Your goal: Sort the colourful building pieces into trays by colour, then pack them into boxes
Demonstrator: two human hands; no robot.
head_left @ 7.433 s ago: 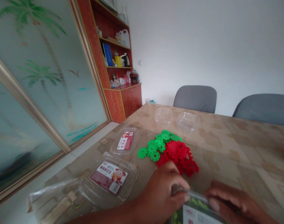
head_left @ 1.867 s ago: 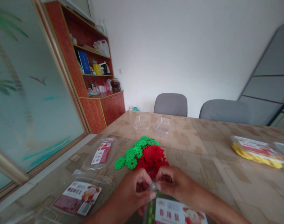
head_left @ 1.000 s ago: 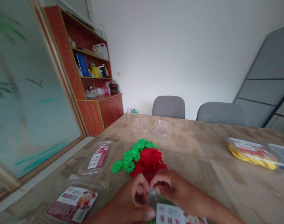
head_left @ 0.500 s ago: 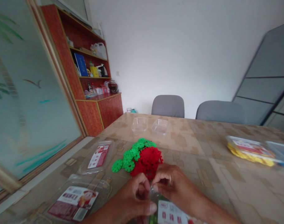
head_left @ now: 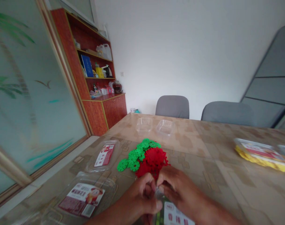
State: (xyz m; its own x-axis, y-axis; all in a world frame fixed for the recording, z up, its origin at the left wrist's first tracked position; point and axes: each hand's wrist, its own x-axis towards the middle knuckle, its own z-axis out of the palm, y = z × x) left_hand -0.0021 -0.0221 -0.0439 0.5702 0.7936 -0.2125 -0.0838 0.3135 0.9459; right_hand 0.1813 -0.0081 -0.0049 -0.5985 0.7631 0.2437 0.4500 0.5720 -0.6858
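Observation:
My left hand (head_left: 143,195) is closed on the near-left corner of a clear plastic box (head_left: 174,217), its thumb pressed along the side. My right hand (head_left: 177,184) pinches the same corner from the other side, the fingertips almost touching the left ones. The box has a white label on its lid, and something green shows through the wall. Its lower part is cut off by the frame edge. Just beyond my fingers lies a pile of red snowflake-shaped plastic discs (head_left: 154,161), with green discs (head_left: 135,156) beside and behind them.
Two labelled clear lids (head_left: 102,156) (head_left: 82,198) lie at left. Two clear trays (head_left: 144,125) (head_left: 165,127) stand further back. A box of yellow pieces (head_left: 261,154) sits at right, another container by it. Grey chairs (head_left: 172,107) line the table's far side.
The view has turned slightly left, so everything appears further right. Both hands stay on the box's corner, with the fingertips drawn a little closer together.

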